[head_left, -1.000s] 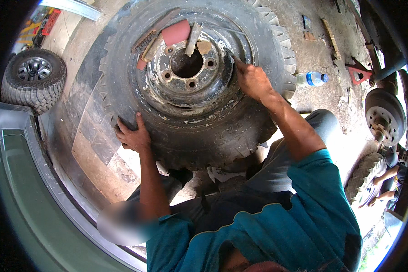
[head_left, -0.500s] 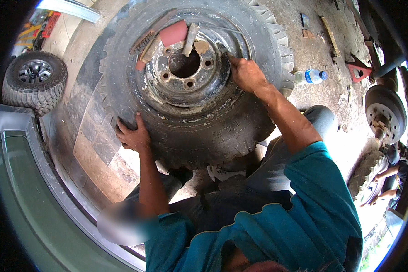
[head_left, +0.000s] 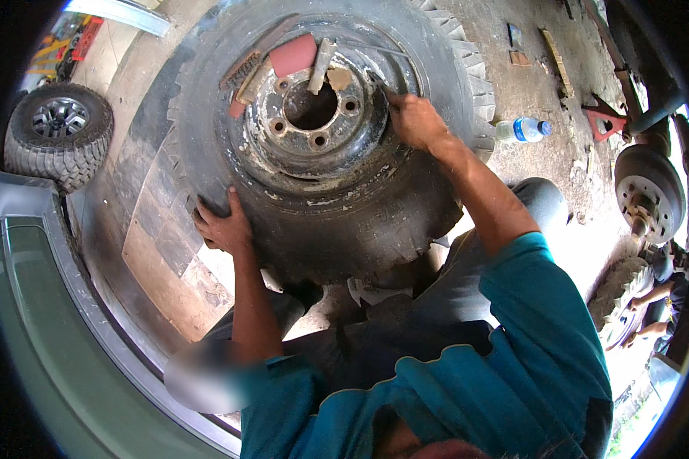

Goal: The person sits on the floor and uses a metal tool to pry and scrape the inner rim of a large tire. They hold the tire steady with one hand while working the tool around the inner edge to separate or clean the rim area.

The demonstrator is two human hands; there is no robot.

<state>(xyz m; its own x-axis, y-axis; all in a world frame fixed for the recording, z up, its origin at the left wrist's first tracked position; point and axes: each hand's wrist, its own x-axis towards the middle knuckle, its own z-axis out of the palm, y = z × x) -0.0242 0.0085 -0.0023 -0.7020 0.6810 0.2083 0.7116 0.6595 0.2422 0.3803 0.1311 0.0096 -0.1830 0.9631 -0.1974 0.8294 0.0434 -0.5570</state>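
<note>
A large dark tyre (head_left: 329, 237) lies flat in front of me around a scuffed, dirty steel rim (head_left: 291, 141). My left hand (head_left: 220, 222) rests with spread fingers on the tyre's lower left edge. My right hand (head_left: 415, 122) has curled fingers against the right side of the rim; what they hold, if anything, is hidden. On top lie a red pad (head_left: 293, 53), a wire brush (head_left: 240, 70), a pale worn strip (head_left: 321, 65) and a small tan scrap (head_left: 339, 79).
A spare wheel (head_left: 57, 138) stands left, above a green vehicle panel (head_left: 69, 321). At right are a plastic bottle (head_left: 524, 131), red metal piece (head_left: 605, 122), wooden strip (head_left: 559, 61) and hub (head_left: 647, 195). Another person's hands (head_left: 649, 298) work at a tyre (head_left: 620, 294) lower right.
My right hand and forearm have shifted slightly up and left along the rim since a second ago. My left hand stays on the tyre.
</note>
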